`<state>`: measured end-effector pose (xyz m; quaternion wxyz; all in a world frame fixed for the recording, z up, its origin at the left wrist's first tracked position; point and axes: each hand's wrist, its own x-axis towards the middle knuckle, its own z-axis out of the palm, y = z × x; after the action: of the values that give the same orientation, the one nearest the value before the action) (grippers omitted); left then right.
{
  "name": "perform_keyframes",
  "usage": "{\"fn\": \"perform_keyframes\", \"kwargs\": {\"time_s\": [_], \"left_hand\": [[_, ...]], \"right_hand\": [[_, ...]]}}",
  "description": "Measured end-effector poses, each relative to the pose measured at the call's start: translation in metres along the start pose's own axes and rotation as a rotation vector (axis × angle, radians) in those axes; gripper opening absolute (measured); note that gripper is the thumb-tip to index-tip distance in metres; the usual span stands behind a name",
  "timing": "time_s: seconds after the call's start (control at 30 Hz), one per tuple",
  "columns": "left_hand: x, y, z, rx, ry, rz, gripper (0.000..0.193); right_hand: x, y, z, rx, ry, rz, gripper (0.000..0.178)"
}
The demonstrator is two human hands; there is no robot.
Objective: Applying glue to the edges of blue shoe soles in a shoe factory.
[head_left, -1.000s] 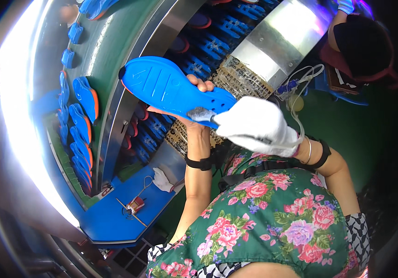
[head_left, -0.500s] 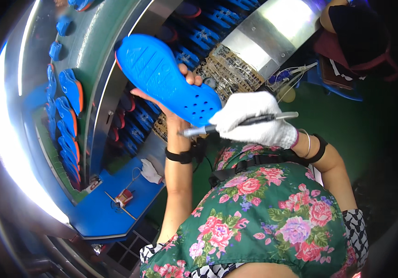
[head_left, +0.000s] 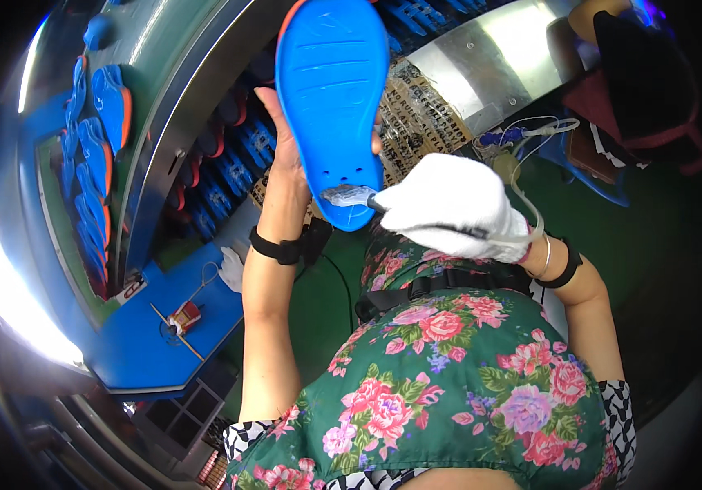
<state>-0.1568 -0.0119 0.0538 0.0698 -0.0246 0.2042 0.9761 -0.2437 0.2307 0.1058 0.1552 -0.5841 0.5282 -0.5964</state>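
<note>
A blue shoe insole (head_left: 330, 90) with an orange edge stands nearly upright before me, its ridged underside toward me and its small holes at the lower end. My left hand (head_left: 288, 147), bare, grips it from behind; the thumb shows at the left edge and fingertips at the right. In a white glove, my right hand (head_left: 453, 204) closes round a slim brush-like tool (head_left: 351, 196) with a black handle. The tool's pale, shiny end lies against the lower end of the insole, over some holes. What the end is made of I cannot make out.
At left, a green conveyor belt (head_left: 151, 82) carries several blue insoles (head_left: 93, 155). Below it, a blue table (head_left: 134, 351) bears a small red-and-white object (head_left: 183, 317) and a white glove (head_left: 231, 269). A taped cardboard box (head_left: 424, 110) and more insoles lie behind. A chair (head_left: 621, 122) stands right.
The insole has moved up and turned more upright. The tool, apart from it earlier, now touches its lower end. Both hands keep their hold.
</note>
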Motion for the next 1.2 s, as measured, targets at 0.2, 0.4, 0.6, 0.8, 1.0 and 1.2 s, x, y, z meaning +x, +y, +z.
{"fn": "perform_keyframes", "kwargs": {"time_s": [0.2,0.4,0.6,0.8,1.0,1.2], "left_hand": [[-0.001,0.008,-0.005,0.056,0.144,-0.066,0.126],[0.017,0.024,0.015,0.423,0.282,-0.132,0.122],[0.062,0.074,0.043,-0.089,-0.256,0.229,0.067],[0.072,0.099,0.067,-0.034,0.057,0.885,0.054],[0.016,0.029,0.067,-0.149,0.093,0.548,0.098],[0.008,-0.035,0.044,-0.502,-0.053,0.294,0.096]], "right_hand": [[0.008,-0.001,0.002,-0.012,-0.238,-0.128,0.025],[0.023,-0.004,-0.018,0.164,-0.132,0.190,0.021],[0.029,0.005,-0.043,1.041,0.511,0.663,0.019],[0.070,0.021,-0.039,1.345,0.659,0.523,0.028],[0.080,0.028,-0.028,1.353,0.678,0.525,0.028],[0.073,0.004,-0.020,0.913,0.664,0.433,0.023]]}}
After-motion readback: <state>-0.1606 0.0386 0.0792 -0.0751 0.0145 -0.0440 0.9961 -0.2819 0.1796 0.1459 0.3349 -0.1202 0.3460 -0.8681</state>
